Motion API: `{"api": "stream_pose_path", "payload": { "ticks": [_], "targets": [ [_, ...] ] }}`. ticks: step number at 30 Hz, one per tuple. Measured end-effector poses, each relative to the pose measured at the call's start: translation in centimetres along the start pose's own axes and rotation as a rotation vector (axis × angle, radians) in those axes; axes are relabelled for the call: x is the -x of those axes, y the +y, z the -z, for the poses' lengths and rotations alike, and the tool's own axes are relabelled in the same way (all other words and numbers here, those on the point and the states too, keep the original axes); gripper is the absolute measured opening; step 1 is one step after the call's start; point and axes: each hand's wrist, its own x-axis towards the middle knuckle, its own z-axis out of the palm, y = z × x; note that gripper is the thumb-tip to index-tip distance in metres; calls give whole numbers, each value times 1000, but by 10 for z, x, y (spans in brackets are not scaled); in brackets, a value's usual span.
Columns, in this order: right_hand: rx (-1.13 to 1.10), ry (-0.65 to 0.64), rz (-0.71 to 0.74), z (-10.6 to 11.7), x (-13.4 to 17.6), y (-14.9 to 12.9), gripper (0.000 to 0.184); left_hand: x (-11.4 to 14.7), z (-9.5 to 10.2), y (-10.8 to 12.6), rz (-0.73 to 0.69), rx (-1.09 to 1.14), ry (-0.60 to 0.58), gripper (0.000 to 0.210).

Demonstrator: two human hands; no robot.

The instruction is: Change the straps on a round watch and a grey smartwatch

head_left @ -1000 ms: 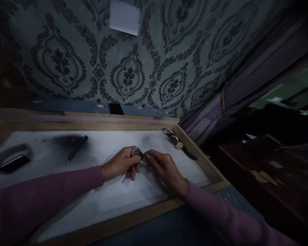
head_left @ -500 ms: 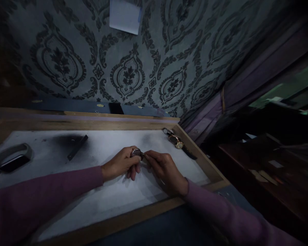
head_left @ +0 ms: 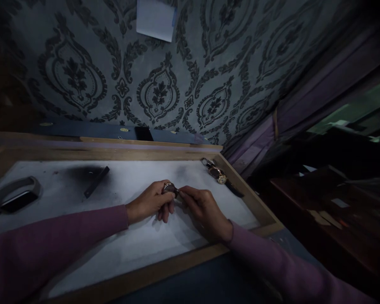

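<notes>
Over the middle of the white-lined tray, my left hand (head_left: 152,202) is closed on a round wristwatch (head_left: 169,188), its dark dial framed by a lighter, shiny bezel. The thumb lies along the near edge of the case. My right hand (head_left: 205,211) comes in from the right, thumb and forefinger pinched at the watch's right side. What sits between those fingertips is too small and dark to make out. Several other watches (head_left: 221,179) lie in a row at the tray's right end, one with a dark strap.
A wooden rim (head_left: 164,157) borders the tray. Inside it at left are a thin dark bar (head_left: 96,182) and a grey looped strap (head_left: 17,190) with a dark flat piece. A black phone-like slab (head_left: 143,134) rests on the blue ledge behind. Patterned wallpaper rises beyond.
Both hands keep their hold at the watch with almost no movement. The watch face looks slightly tilted compared with before, and the whole view has shifted a little.
</notes>
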Motion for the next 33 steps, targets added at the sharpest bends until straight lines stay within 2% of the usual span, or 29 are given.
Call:
{"api": "stream_pose_path", "payload": {
  "ticks": [17,23,33],
  "targets": [
    [35,2,-46,-2,1,-8,31,-1,0,0,-7,0,32,18],
    [-47,-15,-136,-2,1,-9,31,-2,0,-2,-16,-13,34,18],
    [-54,4,-101,-2,0,-9,30,-1,0,-1,-9,-6,27,18]
  ]
}}
